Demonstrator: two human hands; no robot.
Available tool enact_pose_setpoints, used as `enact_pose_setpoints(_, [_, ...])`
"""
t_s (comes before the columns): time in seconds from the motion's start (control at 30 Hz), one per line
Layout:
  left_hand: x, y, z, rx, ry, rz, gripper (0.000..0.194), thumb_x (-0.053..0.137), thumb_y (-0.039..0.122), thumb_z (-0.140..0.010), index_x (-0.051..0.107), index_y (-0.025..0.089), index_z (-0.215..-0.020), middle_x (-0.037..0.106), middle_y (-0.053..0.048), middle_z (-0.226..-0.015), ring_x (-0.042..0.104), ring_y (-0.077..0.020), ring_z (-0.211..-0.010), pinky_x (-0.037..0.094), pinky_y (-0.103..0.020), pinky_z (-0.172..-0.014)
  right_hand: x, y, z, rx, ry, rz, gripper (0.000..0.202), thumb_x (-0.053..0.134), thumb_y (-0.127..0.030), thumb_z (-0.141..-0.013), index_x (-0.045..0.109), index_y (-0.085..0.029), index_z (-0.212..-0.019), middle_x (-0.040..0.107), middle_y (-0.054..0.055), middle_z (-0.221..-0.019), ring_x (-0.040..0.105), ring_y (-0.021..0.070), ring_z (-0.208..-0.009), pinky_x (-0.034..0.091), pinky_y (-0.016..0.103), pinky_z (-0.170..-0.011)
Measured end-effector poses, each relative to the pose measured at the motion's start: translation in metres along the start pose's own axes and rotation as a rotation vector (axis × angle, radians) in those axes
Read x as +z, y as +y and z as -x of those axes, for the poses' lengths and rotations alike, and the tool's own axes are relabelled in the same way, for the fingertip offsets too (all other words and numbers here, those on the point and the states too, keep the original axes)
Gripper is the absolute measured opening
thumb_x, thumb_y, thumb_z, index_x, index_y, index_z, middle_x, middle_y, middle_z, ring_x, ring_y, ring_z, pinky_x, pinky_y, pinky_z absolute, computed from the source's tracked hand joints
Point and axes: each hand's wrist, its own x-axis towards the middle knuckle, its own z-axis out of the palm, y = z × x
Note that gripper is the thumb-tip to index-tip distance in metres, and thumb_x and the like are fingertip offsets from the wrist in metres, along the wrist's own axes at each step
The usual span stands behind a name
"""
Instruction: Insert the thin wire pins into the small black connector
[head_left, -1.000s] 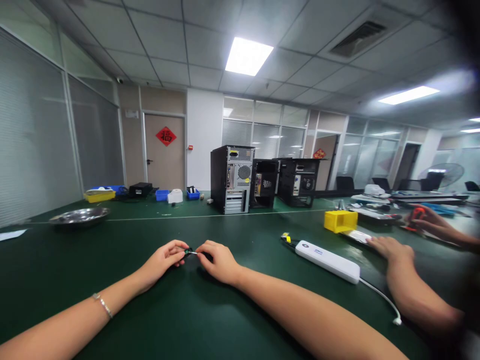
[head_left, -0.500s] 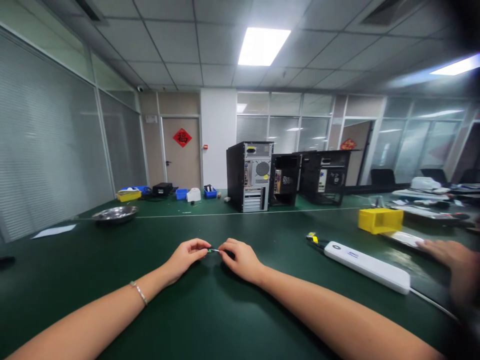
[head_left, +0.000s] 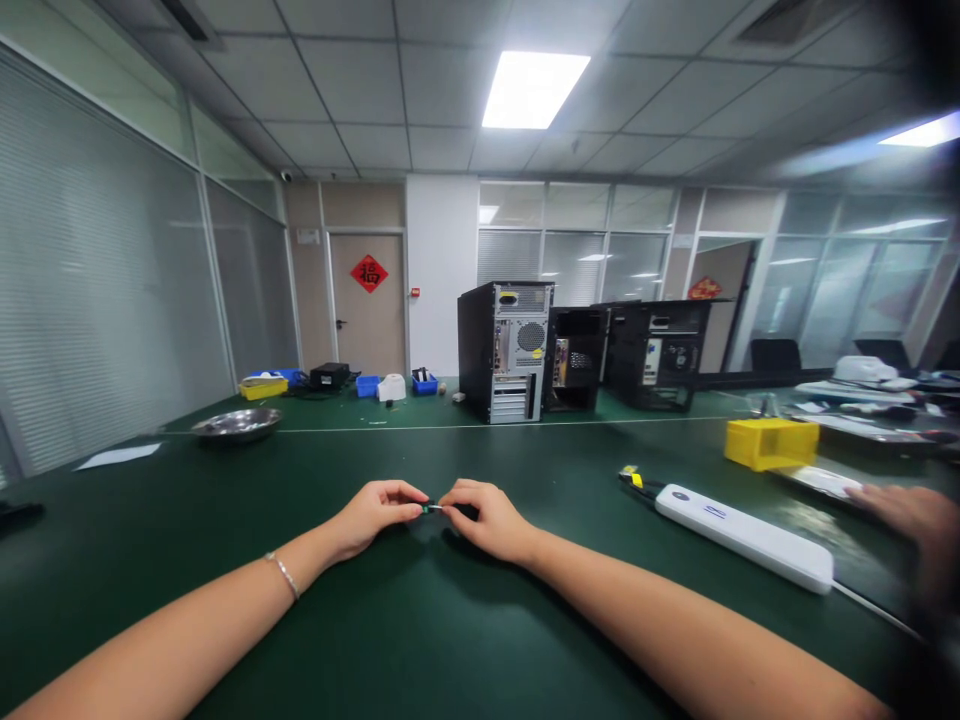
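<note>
My left hand point(head_left: 382, 515) is closed in a pinch, thumb against fingers, on a small dark piece with a green part point(head_left: 427, 508). Facing it, my right hand point(head_left: 486, 515) pinches a thin silvery piece point(head_left: 436, 508) that meets the green part. Fingertips cover most of both pieces, so their kind does not show, nor whether they are joined. Both hands are just above the green table point(head_left: 420, 630), a short gap apart.
To the right lie a white power strip point(head_left: 742, 535), a yellow bin point(head_left: 771, 443) and another person's blurred hand point(head_left: 896, 510). A metal bowl point(head_left: 237, 424) sits at the left. Several computer cases, the nearest a tower point(head_left: 514, 350), stand at the back.
The whole view has shifted slightly, with everything a little further right. Both hands keep their pinches, and the small pieces between them appear in nearly the same position.
</note>
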Motion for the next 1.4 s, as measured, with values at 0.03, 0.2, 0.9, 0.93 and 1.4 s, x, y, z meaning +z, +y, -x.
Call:
enact_pose_setpoints(0.03, [0.0,0.002,0.001,-0.011,-0.005,-0.002,0.029,0.079,0.028,-0.064,0.071,0.014,-0.089,0.07,-0.002,-0.072,0.059,-0.0143,-0.066,0.044,-0.026,-0.067,0.0,0.0,0.0,-0.009,-0.006,-0.014,0.019,0.052,-0.022,-0.089,0.07,-0.021,-0.093,0.066,0.003,-0.087,0.061,0.0144,-0.081,0.045,0.024,-0.075])
enact_pose_setpoints(0.2, [0.0,0.009,0.004,-0.04,-0.071,-0.004,0.029,0.078,0.027,-0.064,0.072,0.014,-0.089,0.07,-0.002,-0.075,0.059,-0.0132,-0.068,0.043,-0.025,-0.069,-0.001,0.0,0.001,-0.062,-0.037,-0.057,0.018,0.053,-0.023,-0.088,0.07,-0.02,-0.091,0.066,0.003,-0.086,0.061,0.0146,-0.079,0.045,0.024,-0.074])
enact_pose_setpoints(0.9, [0.008,0.005,0.0,0.083,0.017,-0.066,0.034,0.068,0.035,-0.075,0.061,0.016,-0.103,0.066,-0.004,-0.089,0.059,-0.0151,-0.078,0.044,-0.026,-0.072,0.002,0.0,0.0,0.043,0.041,0.044,0.021,0.05,-0.025,-0.091,0.07,-0.021,-0.093,0.066,0.003,-0.085,0.06,0.0139,-0.078,0.044,0.024,-0.074])
enact_pose_setpoints(0.93, [0.009,0.005,0.001,0.087,0.006,-0.067,0.037,0.068,0.036,-0.076,0.059,0.016,-0.106,0.067,-0.005,-0.091,0.059,-0.0151,-0.078,0.044,-0.027,-0.073,0.002,0.0,0.0,0.046,0.05,0.042,0.021,0.05,-0.026,-0.091,0.07,-0.021,-0.094,0.066,0.003,-0.085,0.06,0.014,-0.078,0.044,0.024,-0.074])
enact_pose_setpoints(1.4, [0.011,0.001,0.001,0.173,-0.006,-0.172,0.037,0.063,0.039,-0.079,0.057,0.016,-0.108,0.058,0.0,-0.082,0.056,-0.0124,-0.067,0.045,-0.026,-0.064,0.002,-0.001,-0.001,0.072,0.032,0.061,0.02,0.05,-0.028,-0.091,0.07,-0.021,-0.093,0.065,0.003,-0.084,0.06,0.0135,-0.077,0.043,0.023,-0.072])
